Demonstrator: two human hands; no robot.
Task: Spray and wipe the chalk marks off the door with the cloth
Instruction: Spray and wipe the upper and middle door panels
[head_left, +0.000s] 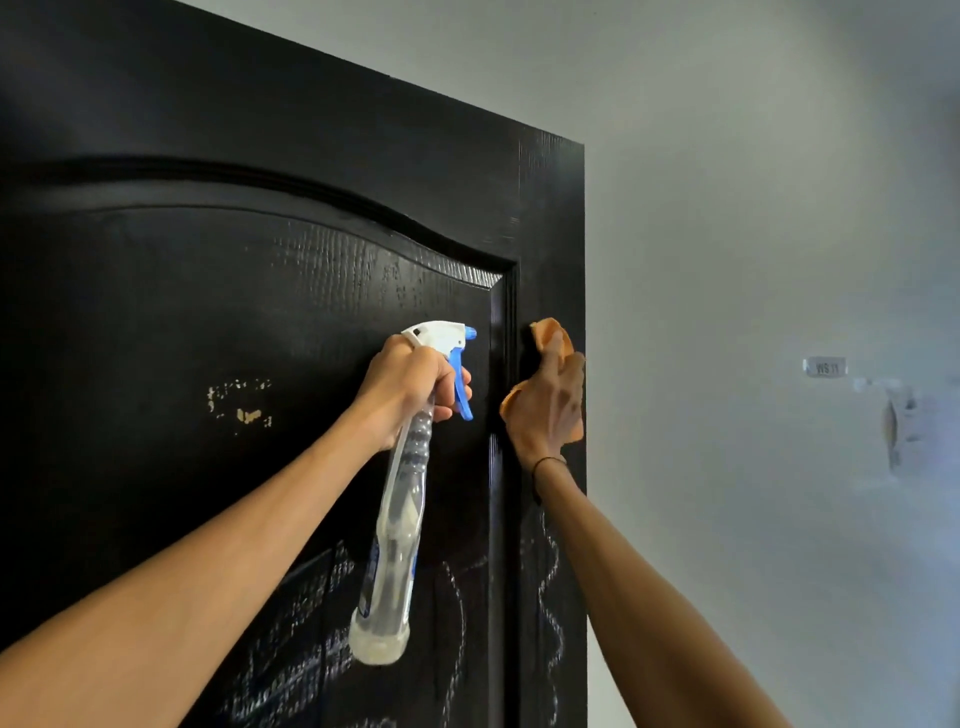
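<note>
From the head view, the black door (260, 312) fills the left and the middle, and its free vertical edge runs down just right of the right hand (545, 405). Beyond this edge there is only the grey wall (753, 182), so that side is open. The top edge of the door slopes up to the left. An arched raised panel sits inside the door frame, and its right border stands between the two hands.

The door face is dark with a wood grain. Some small pale chipped spots (239, 402) lie to the left of the left hand. On the wall, far right, there is a small label (826, 367) and under it a blurred fixture that I cannot identify.

The left hand (410, 387) is clenched around the neck of the spray bottle (397, 519), with fingers at the blue trigger; the nozzle points to the right and the clear body hangs down. The right hand presses the orange cloth (550, 338) against the door strip near the edge, fingers curled on it. The chalk marks (545, 587) lie below both hands, on the lower panel and the strip, well apart from the cloth.
</note>
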